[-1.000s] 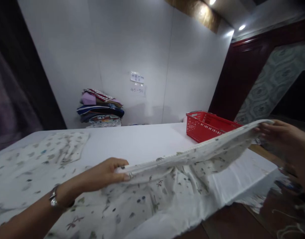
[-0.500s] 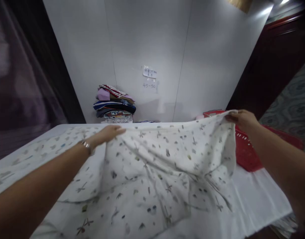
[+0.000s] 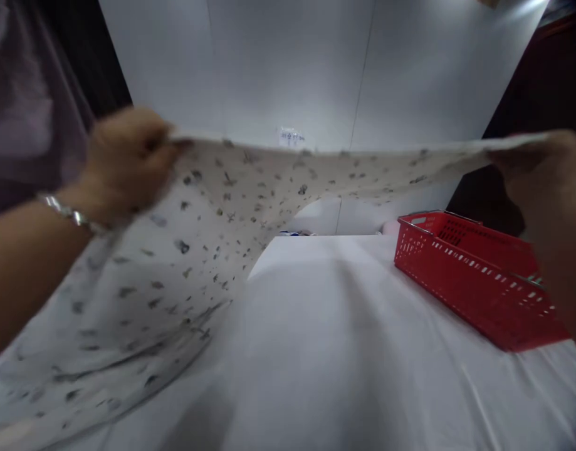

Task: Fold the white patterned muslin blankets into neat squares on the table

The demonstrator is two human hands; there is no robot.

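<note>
A thin white cloth (image 3: 231, 213) printed with small dark and green motifs is stretched in the air between my two hands. My left hand (image 3: 132, 160), blurred and with a metal bracelet at its wrist, is closed on the cloth's upper edge at the left. At the far right my right hand (image 3: 546, 163), also smeared by motion, grips the other end of that edge. Between them the top edge runs nearly level. The cloth's loose part billows down on the left and reaches the table at the lower left.
A red plastic basket (image 3: 476, 282) with perforated sides and metal handles stands at the right of the white-covered table (image 3: 316, 326). Behind it rises a pale wall (image 3: 288, 69) bearing a paper label (image 3: 291, 136). A purplish curtain (image 3: 19, 125) hangs at the left.
Both hands have risen and spread apart, lifting the cloth off the middle of the table. The clothes stack at the back is now hidden behind it. The view has shifted, showing more basket.
</note>
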